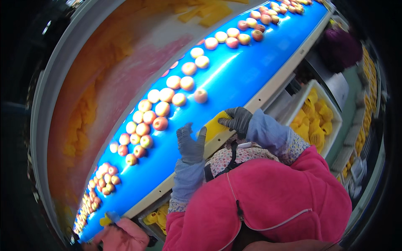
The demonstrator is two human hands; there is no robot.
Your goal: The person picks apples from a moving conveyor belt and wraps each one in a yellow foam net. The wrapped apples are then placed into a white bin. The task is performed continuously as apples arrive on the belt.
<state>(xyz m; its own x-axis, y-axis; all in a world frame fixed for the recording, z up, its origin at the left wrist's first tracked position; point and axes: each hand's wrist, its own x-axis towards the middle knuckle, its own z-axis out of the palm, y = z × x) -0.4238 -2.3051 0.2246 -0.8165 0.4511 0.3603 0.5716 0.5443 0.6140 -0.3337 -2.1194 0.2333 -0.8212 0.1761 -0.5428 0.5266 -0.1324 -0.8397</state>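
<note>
My right hand (237,120), in a grey glove, grips a yellow foam net sleeve (214,126) above the near edge of a blue conveyor belt (245,78). The sleeve looks flat, and its far end points at my left hand (191,144). That hand, also gloved in grey, has its fingers and thumb spread, with no apple between them. Its thumb is close to the sleeve's end; whether they touch, I cannot tell. Bare red-yellow apples (162,109) lie along the belt's far side. One apple (200,95) sits apart, nearer to my hands.
Along the belt's near side runs a pale rail (276,77). To my right stands a white crate (333,127) with yellow-netted apples (315,125). More netted fruit (160,216) is at lower left. A co-worker's pink sleeve (128,232) shows there. Yellow sleeves (83,116) lie beyond the belt.
</note>
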